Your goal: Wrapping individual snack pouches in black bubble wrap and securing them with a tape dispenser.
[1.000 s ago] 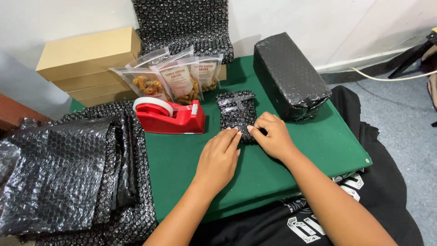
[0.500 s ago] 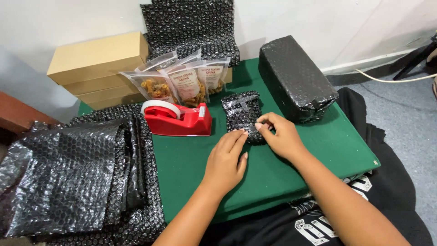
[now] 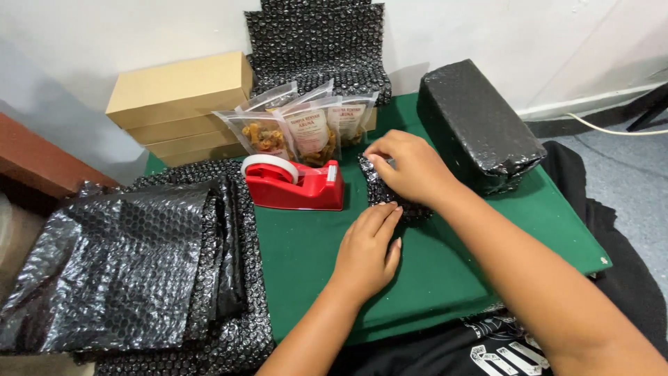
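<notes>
A small black bubble-wrapped packet (image 3: 384, 191) is being pressed flat by the left hand (image 3: 367, 252) and grasped at twelve o'clock by the right hand (image 3: 410, 167), with taping judged next.

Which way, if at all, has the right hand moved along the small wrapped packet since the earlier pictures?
Yes. The right hand has slid from the small wrapped packet's near end to its far end, toward the snack pouches; measured against the red tape dispenser.
</notes>
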